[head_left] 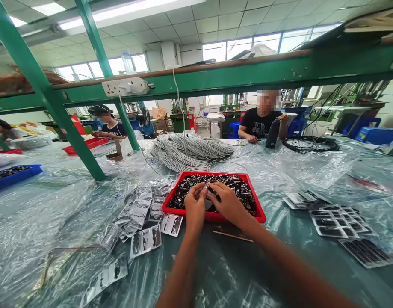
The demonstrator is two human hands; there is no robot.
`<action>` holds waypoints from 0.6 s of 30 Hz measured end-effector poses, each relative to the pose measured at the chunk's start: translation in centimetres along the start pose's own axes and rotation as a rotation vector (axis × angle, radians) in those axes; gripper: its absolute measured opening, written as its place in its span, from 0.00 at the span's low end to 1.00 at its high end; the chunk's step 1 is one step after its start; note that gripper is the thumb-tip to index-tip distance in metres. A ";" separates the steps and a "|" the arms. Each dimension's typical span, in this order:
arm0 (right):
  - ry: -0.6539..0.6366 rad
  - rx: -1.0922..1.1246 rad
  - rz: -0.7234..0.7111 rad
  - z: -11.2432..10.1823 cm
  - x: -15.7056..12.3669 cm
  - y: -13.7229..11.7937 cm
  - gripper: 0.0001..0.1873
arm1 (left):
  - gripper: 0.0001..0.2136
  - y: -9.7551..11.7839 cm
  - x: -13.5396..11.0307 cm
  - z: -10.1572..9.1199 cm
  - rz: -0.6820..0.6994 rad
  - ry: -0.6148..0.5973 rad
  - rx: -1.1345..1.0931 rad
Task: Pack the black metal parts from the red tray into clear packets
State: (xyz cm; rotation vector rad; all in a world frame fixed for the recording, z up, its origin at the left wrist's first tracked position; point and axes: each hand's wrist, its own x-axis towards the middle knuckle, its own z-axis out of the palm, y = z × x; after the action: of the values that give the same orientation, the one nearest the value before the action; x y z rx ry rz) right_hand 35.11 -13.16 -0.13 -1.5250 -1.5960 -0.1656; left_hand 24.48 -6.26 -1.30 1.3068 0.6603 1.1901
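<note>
Both of my hands meet over a red tray (pixel 260 217) heaped with small black parts (pixel 241 188) that have shiny metal bits. The fingers of my left hand (pixel 196 203) are pinched together at the fingertips of my right hand (pixel 226 201), which is also closed. Between them is a small dark piece with a glint of metal, mostly hidden by the fingers; its kind does not show. Left of the tray lies a loose pile of small clear-and-silver packets (pixel 140 214) with dark items inside. A thin wooden stick (pixel 233 235) rests just in front of the tray.
Behind the tray sits a big coil of grey cable (pixel 193 152). Clear trays of black parts (pixel 340 222) lie at the right. A green frame post (pixel 76 141) rises at the left, under a shelf beam with a power strip (pixel 125 87). A co-worker (pixel 263 122) sits across the table.
</note>
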 end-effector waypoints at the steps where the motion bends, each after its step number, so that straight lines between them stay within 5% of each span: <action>1: -0.017 0.064 0.030 -0.1 0.2 0.2 0.13 | 0.17 -0.1 0.2 -0.5 -0.019 -0.063 -0.019; 5: -0.118 0.202 0.157 -1.3 0.7 1.0 0.07 | 0.17 0.1 0.4 -2.0 -0.025 -0.249 0.036; 11: -0.159 0.248 0.241 -1.3 0.5 1.9 0.10 | 0.17 0.0 0.3 -2.2 -0.017 -0.258 0.177; 18: 0.006 0.314 0.438 -2.0 1.0 3.8 0.12 | 0.14 -0.7 0.5 -2.1 -0.134 0.003 0.152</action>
State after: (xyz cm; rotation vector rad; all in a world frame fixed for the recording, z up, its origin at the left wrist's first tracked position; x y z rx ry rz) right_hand 39.52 -12.78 -0.08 -1.5758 -1.1798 0.3098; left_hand 22.97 -4.91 -2.25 1.3651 0.8405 1.0492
